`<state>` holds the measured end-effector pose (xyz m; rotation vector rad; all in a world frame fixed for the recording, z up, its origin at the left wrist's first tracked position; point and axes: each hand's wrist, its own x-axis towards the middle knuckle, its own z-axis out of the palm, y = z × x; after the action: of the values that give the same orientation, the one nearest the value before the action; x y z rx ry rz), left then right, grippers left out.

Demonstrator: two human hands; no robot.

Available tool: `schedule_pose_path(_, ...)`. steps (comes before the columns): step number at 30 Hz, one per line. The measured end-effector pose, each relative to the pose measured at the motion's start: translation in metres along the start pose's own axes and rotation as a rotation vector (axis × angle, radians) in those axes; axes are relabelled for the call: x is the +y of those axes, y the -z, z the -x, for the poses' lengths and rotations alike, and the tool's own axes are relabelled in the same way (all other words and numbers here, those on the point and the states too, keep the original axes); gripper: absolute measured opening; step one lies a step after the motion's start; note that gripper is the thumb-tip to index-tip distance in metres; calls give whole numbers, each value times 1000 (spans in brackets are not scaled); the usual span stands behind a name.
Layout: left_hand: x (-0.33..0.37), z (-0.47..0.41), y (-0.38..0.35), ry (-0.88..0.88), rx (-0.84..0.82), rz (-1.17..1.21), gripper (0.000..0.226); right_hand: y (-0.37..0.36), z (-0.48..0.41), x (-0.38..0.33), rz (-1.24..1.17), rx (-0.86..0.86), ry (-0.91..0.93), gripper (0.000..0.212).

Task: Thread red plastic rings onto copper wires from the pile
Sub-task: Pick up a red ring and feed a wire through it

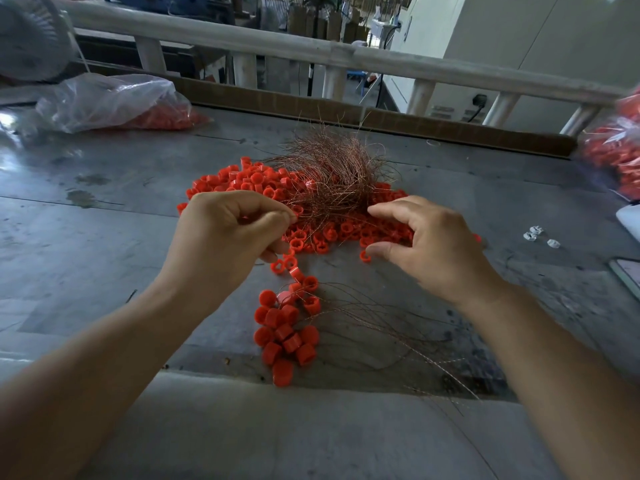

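Head view shows the job partly done: a cluster of threaded rings (pixel 284 329) lies on the desk (pixel 104 209) nearest the person, with thin wire tails trailing off to the right. Far more is left, by my reckoning. A wide pile of loose red rings (pixel 256 181) spreads across the middle, with the tangle of copper wires (pixel 332 168) heaped on top of it. The left hand (pixel 228 237) has its fingers curled, thumb and forefinger pinching a strand at the tangle's near edge. The right hand (pixel 429 244) is apart from it, fingers loosely spread and holding nothing, hovering over the pile's right side with the thumb just beside a stray ring. Whether a ring sits inside the left palm is hidden. A clear bag (pixel 114 102) at the far left and a second bag (pixel 613 157), cut off at the right edge, hold more red pieces, blurred. Some small white bits (pixel 536 234) right of the pile are too small to identify
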<state>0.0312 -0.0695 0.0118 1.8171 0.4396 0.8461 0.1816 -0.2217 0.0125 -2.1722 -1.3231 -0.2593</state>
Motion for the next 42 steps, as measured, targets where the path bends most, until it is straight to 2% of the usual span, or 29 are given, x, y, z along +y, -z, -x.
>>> schedule_pose_path(2,2,0,0,17,0,54,35,1,0,-3,-26,49,26,37)
schedule_pose_path(5,4,-2,3,88,11,218,35,4,0,-4,-59,189,69,13)
schedule_pose_path(7,5,-3,4,123,29,288,34,8,-1,-2,-66,258,23,11)
schedule_pose_path(8,5,-3,5,134,39,300,34,11,-2,0,-86,270,-13,15)
schedule_pose_path(10,6,-3,4,149,41,291,34,16,-2,-2,-158,239,-34,37)
schedule_pose_path(13,7,1,-1,162,-16,254,34,16,4,-18,-143,203,124,62)
schedule_pose_path(16,9,5,-5,149,-107,240,30,7,9,-31,-19,240,337,46)
schedule_pose_path(20,11,9,-8,109,-202,246,11,4,12,-33,-32,306,414,17)
schedule_pose_path(28,7,11,-10,72,-279,280,30,6,12,-34,-66,284,333,8)
schedule_pose_path(32,6,13,-10,-90,-248,84,30,15,10,-31,-149,336,251,6)
schedule_pose_path(36,6,14,-10,-259,-194,-106,32,11,14,-38,-236,273,213,5)
schedule_pose_path(39,6,14,-10,-268,-204,-80,33,7,16,-42,-264,219,223,5)
schedule_pose_path(42,5,14,-11,-189,-201,33,38,6,17,-44,-272,209,229,5)
